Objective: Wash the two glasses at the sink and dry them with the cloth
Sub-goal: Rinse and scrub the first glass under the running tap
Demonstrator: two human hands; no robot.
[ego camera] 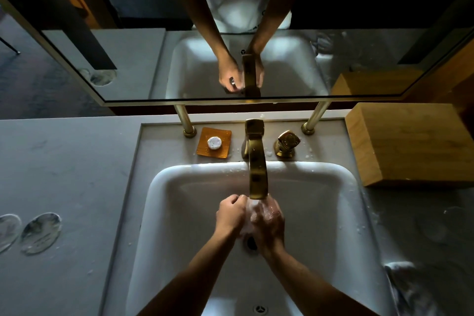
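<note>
Both hands meet under the brass faucet (pixel 256 161) in the white sink (pixel 164 187), directly above the drain (pixel 252 243). The left hand (pixel 230 214) has its fingers curled inward beside the spout's tip. The right hand (pixel 268 222) is wet and sudsy, its fingers bent against the left hand. Something pale and foamy sits between the palms, but I cannot tell whether either hand holds a glass there or only lather.

Two glasses (pixel 41 233) lie on the grey surface (pixel 77 161) well to the left of the sink, side by side. A crumpled cloth (pixel 407 287) rests on the surface at the sink's right edge. Behind the basin, a round soap (pixel 214 142) sits on an amber dish (pixel 223 152), left of the faucet, with the brass handle (pixel 287 143) on the right. A wooden box (pixel 410 143) stands at the far right, below the mirror (pixel 128 59).
</note>
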